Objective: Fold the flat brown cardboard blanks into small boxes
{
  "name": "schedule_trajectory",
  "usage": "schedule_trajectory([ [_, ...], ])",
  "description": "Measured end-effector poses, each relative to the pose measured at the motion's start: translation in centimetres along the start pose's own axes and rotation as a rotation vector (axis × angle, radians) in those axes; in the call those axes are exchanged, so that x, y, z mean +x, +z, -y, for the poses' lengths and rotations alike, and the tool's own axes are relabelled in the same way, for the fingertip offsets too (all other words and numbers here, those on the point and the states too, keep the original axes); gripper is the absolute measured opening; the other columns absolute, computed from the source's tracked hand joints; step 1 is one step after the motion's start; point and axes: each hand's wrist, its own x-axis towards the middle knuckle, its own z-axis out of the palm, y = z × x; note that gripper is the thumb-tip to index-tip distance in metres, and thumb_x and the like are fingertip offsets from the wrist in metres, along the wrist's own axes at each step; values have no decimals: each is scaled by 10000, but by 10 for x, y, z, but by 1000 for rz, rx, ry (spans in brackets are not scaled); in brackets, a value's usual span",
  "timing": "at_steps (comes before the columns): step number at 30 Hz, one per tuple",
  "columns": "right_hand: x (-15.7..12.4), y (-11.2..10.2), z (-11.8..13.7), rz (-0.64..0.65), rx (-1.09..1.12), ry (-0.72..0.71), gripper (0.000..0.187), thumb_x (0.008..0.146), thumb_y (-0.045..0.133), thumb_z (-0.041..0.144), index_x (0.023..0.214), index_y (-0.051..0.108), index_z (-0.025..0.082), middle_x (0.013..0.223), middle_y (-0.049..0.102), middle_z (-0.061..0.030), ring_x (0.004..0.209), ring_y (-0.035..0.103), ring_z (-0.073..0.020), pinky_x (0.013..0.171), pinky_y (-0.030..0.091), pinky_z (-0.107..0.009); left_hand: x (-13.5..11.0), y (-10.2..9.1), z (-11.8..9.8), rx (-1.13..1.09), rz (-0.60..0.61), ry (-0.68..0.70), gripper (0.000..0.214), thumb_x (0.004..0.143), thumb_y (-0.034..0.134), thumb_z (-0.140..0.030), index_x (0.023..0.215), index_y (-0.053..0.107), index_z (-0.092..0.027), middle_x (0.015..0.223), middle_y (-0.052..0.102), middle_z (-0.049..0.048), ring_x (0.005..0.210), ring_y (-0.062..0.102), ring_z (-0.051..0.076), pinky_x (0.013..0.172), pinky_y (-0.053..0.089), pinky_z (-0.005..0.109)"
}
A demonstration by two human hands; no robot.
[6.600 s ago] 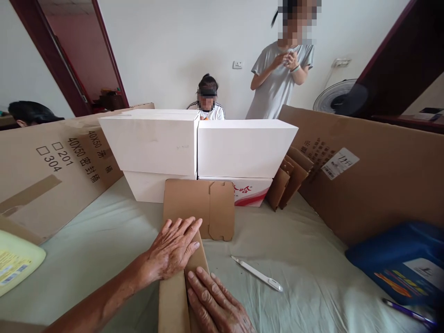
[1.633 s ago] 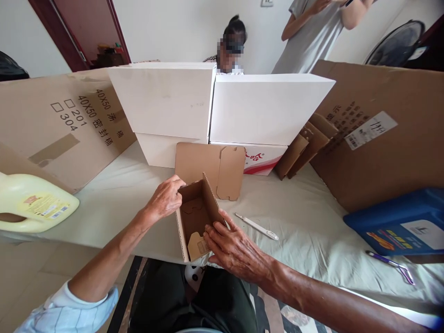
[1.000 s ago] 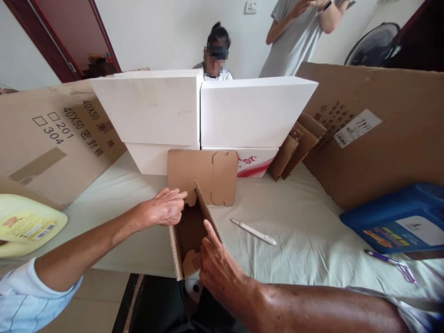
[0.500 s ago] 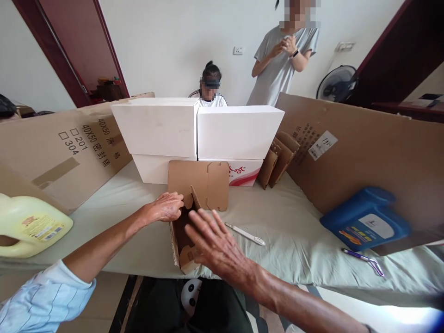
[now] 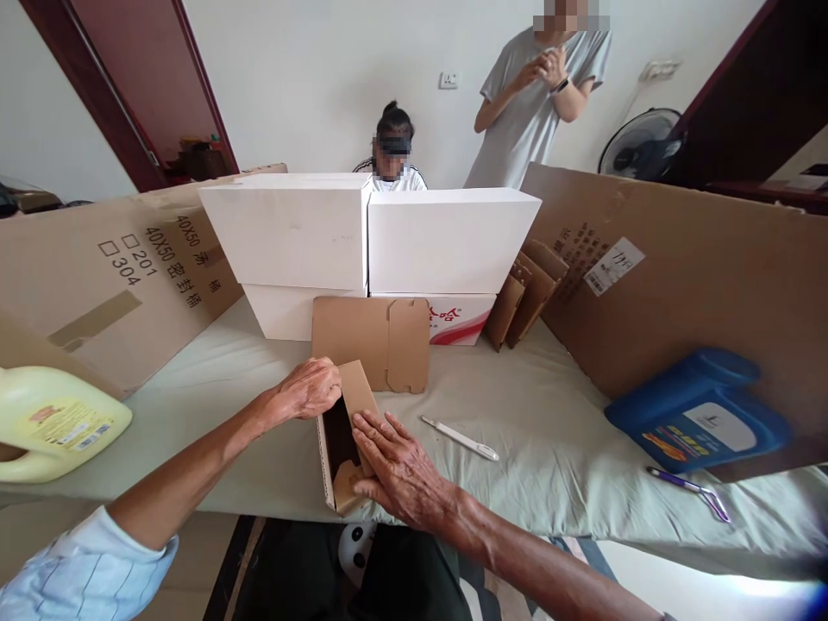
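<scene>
A small brown cardboard box [image 5: 327, 470] stands partly folded on the cloth near the front edge, its lid [image 5: 353, 332] raised at the far side. My left hand [image 5: 316, 388] is closed at the box's far left corner; its fingertips are hidden behind the wall. My right hand [image 5: 401, 470] lies with fingers stretched out along the long right-hand flap [image 5: 360, 392], which slants in over the box opening. To the right of that hand, a white utility knife [image 5: 461, 438] rests on the cloth.
White boxes [image 5: 453, 241] are stacked behind the lid. Folded cardboard pieces [image 5: 534, 293] lean beside them. Large cardboard panels flank the table, with a yellow jug [image 5: 65, 423] left, a blue jug [image 5: 702, 410] and a purple peeler-like tool [image 5: 689, 492] right. Two people are beyond the boxes.
My right hand has come down onto the right-hand flap, which has tipped from upright to slanting. My left hand stays at the far left corner.
</scene>
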Motion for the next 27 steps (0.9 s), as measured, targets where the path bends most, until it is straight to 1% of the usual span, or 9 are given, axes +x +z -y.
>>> schedule_trajectory([
  [3, -4, -2, -6, 61, 10, -28, 938, 988, 720, 661, 1595, 497, -18, 1700, 427, -315, 1668, 300, -399, 1314, 397, -605, -13, 1, -6, -37, -71, -14, 391, 1019, 409, -173, 818, 744, -198, 979, 784, 116, 1003, 690, 255, 925, 499, 392],
  [7, -7, -1, -9, 66, 7, -32, 934, 1002, 709, 644, 1624, 475, -13, 1706, 424, -307, 1681, 271, -388, 1327, 390, -569, -25, 11, -16, -171, -259, 131, 424, 1115, 391, -333, 1223, 774, -185, 1305, 777, 127, 1301, 655, 290, 1102, 455, 456],
  [11, -4, 3, -8, 13, 55, -49, 936, 1008, 672, 673, 1612, 486, -17, 1640, 510, -328, 1667, 312, -387, 1309, 409, -597, -6, 34, -28, -140, -183, 172, 446, 1132, 409, -372, 1402, 726, -211, 1504, 712, 129, 1521, 529, 334, 1217, 396, 535],
  [14, -6, 10, -8, -90, 129, -57, 841, 1026, 647, 661, 1534, 549, -1, 1514, 628, -312, 1591, 453, -372, 1306, 418, -586, 15, 55, -35, -107, -114, 150, 480, 1139, 416, -425, 1447, 701, -193, 1538, 692, 142, 1576, 473, 358, 1288, 326, 600],
  [18, -16, 17, -6, -176, 225, 29, 635, 1028, 687, 601, 1410, 600, 100, 1382, 679, -239, 1456, 592, -341, 1229, 523, -537, 22, 74, -36, -49, -135, 120, 492, 1149, 387, -425, 1459, 688, -191, 1580, 647, 160, 1625, 394, 368, 1311, 302, 624],
  [21, -22, 18, 5, -216, 276, 138, 535, 1015, 708, 605, 1283, 607, 153, 1358, 669, -201, 1472, 574, -329, 1209, 541, -493, 17, 79, -36, 9, -158, 119, 477, 1146, 397, -414, 1454, 685, -190, 1588, 630, 175, 1641, 359, 372, 1315, 298, 632],
  [23, -22, 21, 20, -236, 245, 186, 626, 978, 707, 699, 1264, 604, 152, 1429, 639, -221, 1528, 511, -342, 1235, 509, -490, 13, 82, -37, 39, -168, 103, 470, 1146, 397, -407, 1463, 676, -200, 1595, 627, 167, 1643, 358, 369, 1315, 300, 639],
  [25, -20, 32, 37, -264, 116, 210, 750, 941, 678, 796, 1309, 608, 146, 1502, 614, -226, 1566, 455, -355, 1265, 461, -522, 12, 85, -37, 52, -185, 53, 472, 1143, 393, -406, 1455, 683, -204, 1601, 629, 162, 1635, 380, 378, 1304, 322, 645],
  [27, -16, 49, 49, -303, -57, 227, 757, 956, 635, 797, 1369, 612, 164, 1532, 619, -189, 1583, 421, -345, 1276, 429, -556, 12, 85, -34, 31, -199, 28, 485, 1140, 377, -397, 1441, 698, -194, 1596, 637, 164, 1621, 413, 382, 1286, 371, 630],
])
